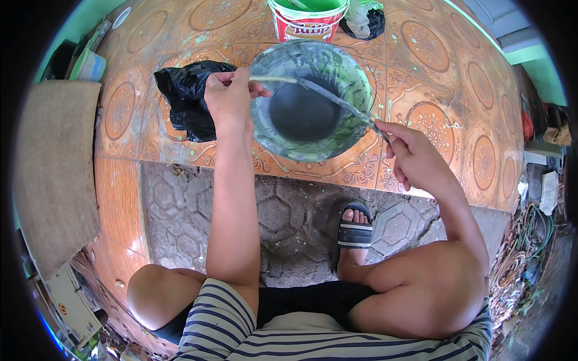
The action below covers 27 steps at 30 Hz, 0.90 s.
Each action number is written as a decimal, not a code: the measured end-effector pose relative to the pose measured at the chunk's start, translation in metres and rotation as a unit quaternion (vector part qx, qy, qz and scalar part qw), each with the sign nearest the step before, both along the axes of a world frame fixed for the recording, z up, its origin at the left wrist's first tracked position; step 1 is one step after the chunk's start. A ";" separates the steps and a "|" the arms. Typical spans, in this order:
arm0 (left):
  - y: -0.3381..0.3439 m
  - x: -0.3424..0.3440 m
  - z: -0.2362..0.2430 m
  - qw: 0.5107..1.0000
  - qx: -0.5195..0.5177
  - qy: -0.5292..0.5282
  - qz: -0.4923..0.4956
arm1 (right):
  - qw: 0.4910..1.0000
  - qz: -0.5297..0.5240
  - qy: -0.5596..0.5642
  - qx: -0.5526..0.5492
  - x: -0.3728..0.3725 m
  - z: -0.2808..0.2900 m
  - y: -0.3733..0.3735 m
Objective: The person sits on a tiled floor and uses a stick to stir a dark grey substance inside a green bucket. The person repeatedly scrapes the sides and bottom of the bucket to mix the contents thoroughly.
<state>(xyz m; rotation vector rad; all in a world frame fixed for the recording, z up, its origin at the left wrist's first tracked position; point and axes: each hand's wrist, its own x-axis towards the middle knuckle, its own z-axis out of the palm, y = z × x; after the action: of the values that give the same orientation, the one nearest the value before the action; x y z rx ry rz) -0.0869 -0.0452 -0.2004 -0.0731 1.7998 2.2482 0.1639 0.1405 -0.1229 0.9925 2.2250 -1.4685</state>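
In my left hand point(232, 96) I pinch the end of a thin pale stick point(274, 79). A grey, paint-crusted stick point(340, 103) runs from its tip down to my right hand point(412, 153), whose fingers are closed round the lower end. Whether these are two sticks touching or one bent piece, I cannot tell. Both cross above a round dark basin point(355, 135) smeared with green and grey paint. Its bottom is dark grey; whether liquid lies there is unclear. Beside my left hand a crumpled black plastic bag point(189, 99) lies on the tiles.
Behind the basin stands a red and white bucket point(307, 27) with green paint inside. A knotted plastic bag point(364, 21) is next to it. Orange patterned tiles point(421, 114) form a raised ledge above grey paving point(283, 222). A brown mat point(57, 156) lies at left; coiled cables point(512, 265) at right.
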 end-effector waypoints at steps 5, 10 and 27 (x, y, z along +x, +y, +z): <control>-0.007 -0.007 0.003 1.000 -0.021 0.010 -0.008 | 0.999 -0.050 0.017 -0.013 0.007 0.009 0.017; -0.005 -0.003 0.005 0.999 -0.024 0.009 -0.019 | 0.957 -0.155 0.043 -0.240 0.008 0.005 0.028; -0.003 -0.004 0.007 0.998 -0.014 0.014 -0.066 | 0.926 -0.121 0.003 -0.358 0.000 -0.014 0.017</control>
<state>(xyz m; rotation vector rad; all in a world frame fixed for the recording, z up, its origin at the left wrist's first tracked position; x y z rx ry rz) -0.0910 -0.0483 -0.1931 0.0702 1.7957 2.1430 0.1639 0.1573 -0.1367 1.0039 1.3775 -2.1542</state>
